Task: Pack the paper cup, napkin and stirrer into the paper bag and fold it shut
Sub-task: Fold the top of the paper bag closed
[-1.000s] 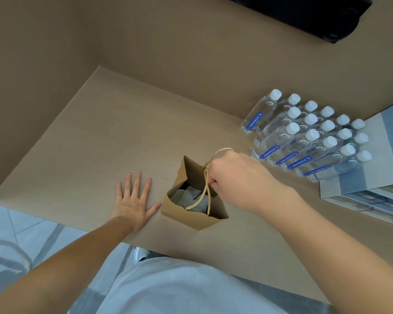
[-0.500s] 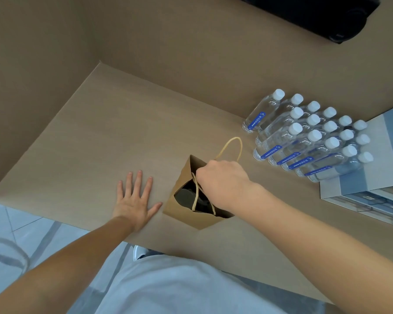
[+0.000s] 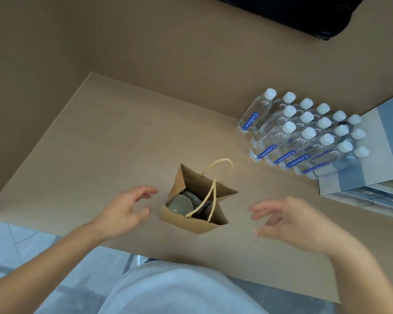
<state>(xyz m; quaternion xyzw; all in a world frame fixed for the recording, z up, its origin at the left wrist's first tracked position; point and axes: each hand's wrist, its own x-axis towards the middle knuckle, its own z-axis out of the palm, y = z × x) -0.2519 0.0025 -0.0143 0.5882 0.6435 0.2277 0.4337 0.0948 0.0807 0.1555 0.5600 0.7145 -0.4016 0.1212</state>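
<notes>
A small brown paper bag (image 3: 186,220) stands upright and open on the beige table (image 3: 104,143), its two cord handles loose over the mouth. Inside it I see the round top of a paper cup (image 3: 180,203) and something pale beside it, too dark to name. No stirrer can be made out. My left hand (image 3: 125,209) hovers just left of the bag, fingers spread and curled, holding nothing. My right hand (image 3: 288,220) hovers to the bag's right, also open and blurred by motion. Neither hand touches the bag.
Several clear water bottles (image 3: 304,134) with white caps and blue labels lie packed at the right. Stacked blue-grey boxes (image 3: 377,168) sit beyond them. Brown walls close the table's back and left. A black object (image 3: 304,14) hangs at the top right.
My right hand has left the bag's mouth and pulled back to the right. My left hand has lifted off the table and curled toward the bag. The bag's mouth now shows fully.
</notes>
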